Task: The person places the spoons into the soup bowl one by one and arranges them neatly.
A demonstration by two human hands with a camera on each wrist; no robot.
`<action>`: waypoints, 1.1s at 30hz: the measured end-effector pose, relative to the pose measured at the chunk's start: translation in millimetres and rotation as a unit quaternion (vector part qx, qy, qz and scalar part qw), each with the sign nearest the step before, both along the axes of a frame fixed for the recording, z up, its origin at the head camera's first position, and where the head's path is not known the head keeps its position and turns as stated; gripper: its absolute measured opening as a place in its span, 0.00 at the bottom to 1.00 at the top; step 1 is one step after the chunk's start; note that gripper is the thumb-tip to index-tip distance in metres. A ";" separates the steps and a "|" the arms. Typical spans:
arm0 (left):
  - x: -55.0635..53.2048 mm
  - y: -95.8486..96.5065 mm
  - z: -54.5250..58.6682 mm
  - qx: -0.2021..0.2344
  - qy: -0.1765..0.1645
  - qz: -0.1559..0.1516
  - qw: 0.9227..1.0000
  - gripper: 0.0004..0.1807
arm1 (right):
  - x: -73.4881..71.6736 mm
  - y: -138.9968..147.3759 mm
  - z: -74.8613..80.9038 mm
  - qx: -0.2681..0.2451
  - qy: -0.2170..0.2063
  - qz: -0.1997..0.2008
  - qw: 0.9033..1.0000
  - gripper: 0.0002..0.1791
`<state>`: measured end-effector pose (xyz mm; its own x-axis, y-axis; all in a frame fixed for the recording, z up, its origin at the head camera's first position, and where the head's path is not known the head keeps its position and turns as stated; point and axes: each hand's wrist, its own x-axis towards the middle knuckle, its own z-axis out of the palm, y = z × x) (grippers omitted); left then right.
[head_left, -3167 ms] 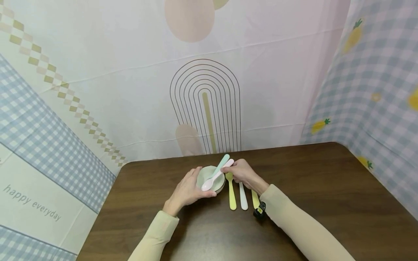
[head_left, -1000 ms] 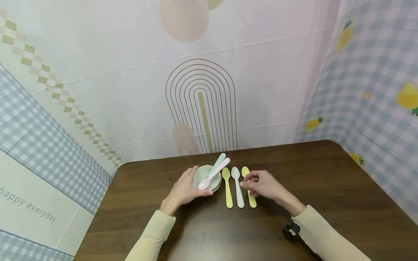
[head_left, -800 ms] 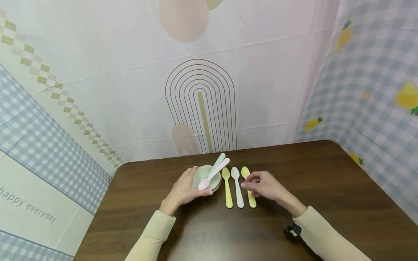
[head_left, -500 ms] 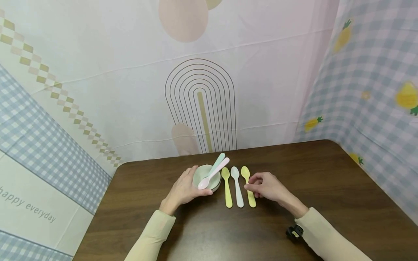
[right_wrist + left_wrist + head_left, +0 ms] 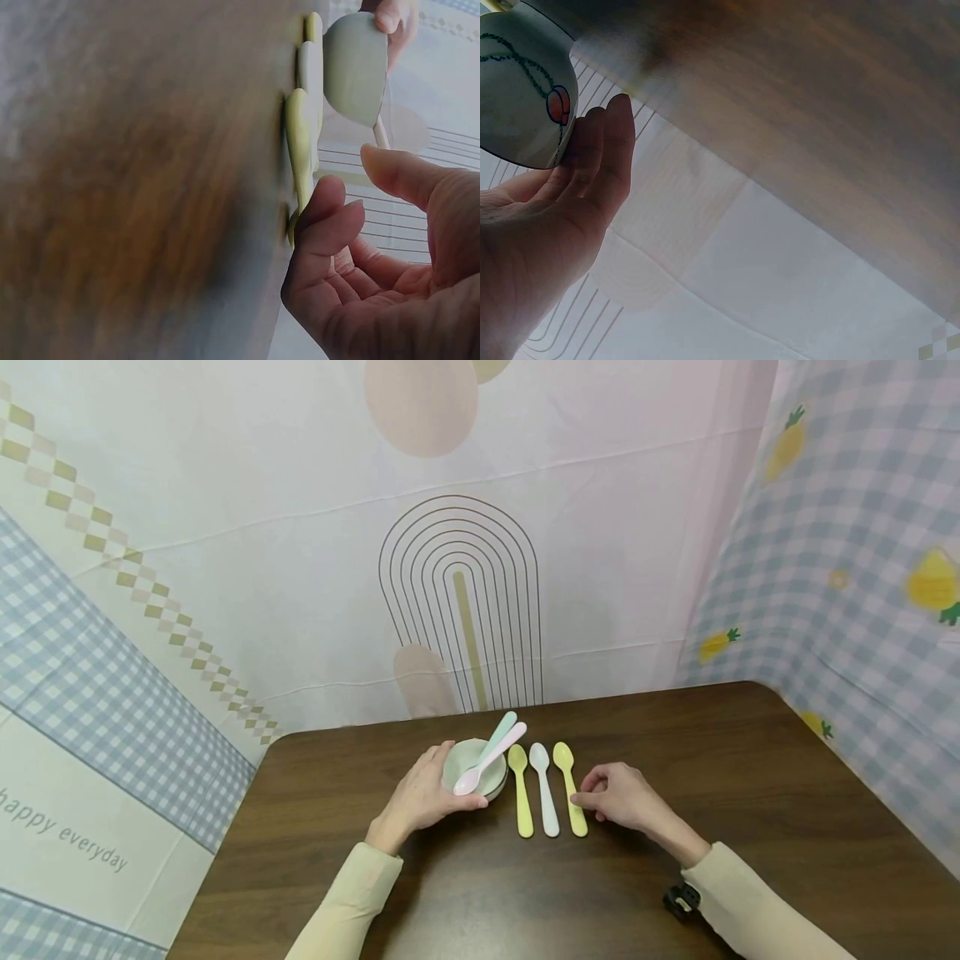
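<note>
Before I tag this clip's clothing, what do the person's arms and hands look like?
The left arm's plain cream long sleeve and the matching right sleeve end at the wrists. A black boxy device with a yellowish patch shows by the right wrist. The left hand and right hand are gloveless.

High head view forward and down, close tilted wrist views, bowl [image 5: 355, 67] in all

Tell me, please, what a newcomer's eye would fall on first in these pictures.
Probably the pale bowl in the left hand, toward the table's far side, with a pink spoon and a mint spoon slanting over its rim. Next, three spoons lie in a row to its right, the right hand beside the outermost yellow one.
</note>
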<state>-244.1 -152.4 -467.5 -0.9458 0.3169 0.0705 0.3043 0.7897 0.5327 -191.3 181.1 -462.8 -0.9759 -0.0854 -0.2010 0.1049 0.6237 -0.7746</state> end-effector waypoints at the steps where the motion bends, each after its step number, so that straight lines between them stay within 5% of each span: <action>1: 0.0 0.0 -0.1 0.000 -0.001 0.000 1.000 0.64 | 0.3 0.0 -0.2 0.004 0.000 0.001 1.000 0.12; 33: -2.3 -1.2 -2.2 0.000 0.005 -0.006 1.000 0.63 | 4.6 -6.3 -8.0 0.072 -0.002 0.003 0.997 0.16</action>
<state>-246.4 -153.6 -469.7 -0.9414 0.3278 0.0799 0.3187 0.7863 0.5293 -186.7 174.9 -470.8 -0.9745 -0.0609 -0.2162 0.1044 0.7295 -0.6760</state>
